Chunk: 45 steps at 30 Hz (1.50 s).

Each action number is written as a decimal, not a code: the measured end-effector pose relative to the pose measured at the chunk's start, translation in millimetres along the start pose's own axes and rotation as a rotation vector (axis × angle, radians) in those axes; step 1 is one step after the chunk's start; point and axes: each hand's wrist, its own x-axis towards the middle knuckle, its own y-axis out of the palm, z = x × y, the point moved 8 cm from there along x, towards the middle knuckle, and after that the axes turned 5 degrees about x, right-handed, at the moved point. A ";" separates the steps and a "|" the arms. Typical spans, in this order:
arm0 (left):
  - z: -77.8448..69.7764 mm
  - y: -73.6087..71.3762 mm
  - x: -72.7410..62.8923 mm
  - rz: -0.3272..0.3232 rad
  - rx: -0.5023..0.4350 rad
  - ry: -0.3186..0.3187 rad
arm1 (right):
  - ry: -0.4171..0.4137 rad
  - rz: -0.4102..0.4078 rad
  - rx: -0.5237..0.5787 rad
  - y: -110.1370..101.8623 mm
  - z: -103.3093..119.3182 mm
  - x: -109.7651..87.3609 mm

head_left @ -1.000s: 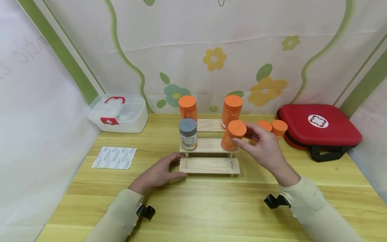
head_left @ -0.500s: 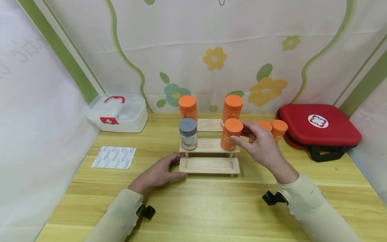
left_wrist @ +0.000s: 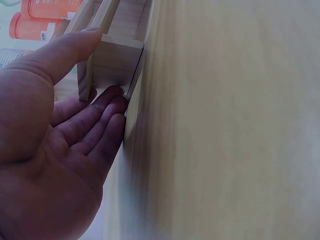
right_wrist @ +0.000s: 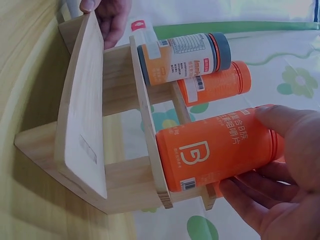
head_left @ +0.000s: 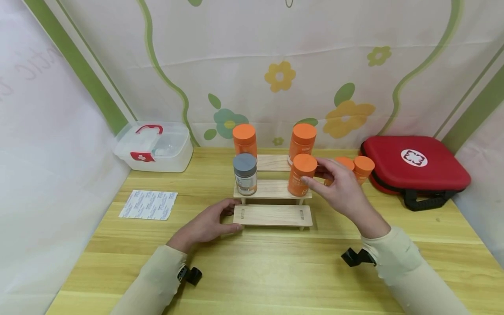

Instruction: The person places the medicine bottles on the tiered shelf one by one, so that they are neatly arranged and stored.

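My right hand holds an orange pill bottle between thumb and fingers. The bottle stands upright at the right end of the middle step of a wooden tiered rack. In the right wrist view its base meets the step. At the left end of that step is a grey-capped bottle. Two more orange bottles, one at the left and one at the right, are on the back step. My left hand grips the lowest step's left end, thumb in front and fingers behind. That lowest step is bare.
Two orange-capped bottles are partly hidden behind my right hand. A red first-aid case lies at the right, its black handle facing forward. To the left are a clear plastic box with a red handle and a white printed packet.
The orange bottle in my right hand has gone from tilted to upright on the middle step, shifting slightly left. My left hand stays at the rack.
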 end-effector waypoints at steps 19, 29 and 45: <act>-0.5 -0.6 0.4 0.003 0.000 -0.014 | 0.012 0.001 0.071 -5.7 -9.0 -6.9; -1.5 -1.1 -0.4 0.003 0.006 -0.011 | 0.035 -0.028 0.075 -19.2 -9.5 -16.3; -2.2 -0.8 -0.1 0.005 0.016 -0.005 | 0.035 -0.099 0.013 -47.3 -25.6 -32.2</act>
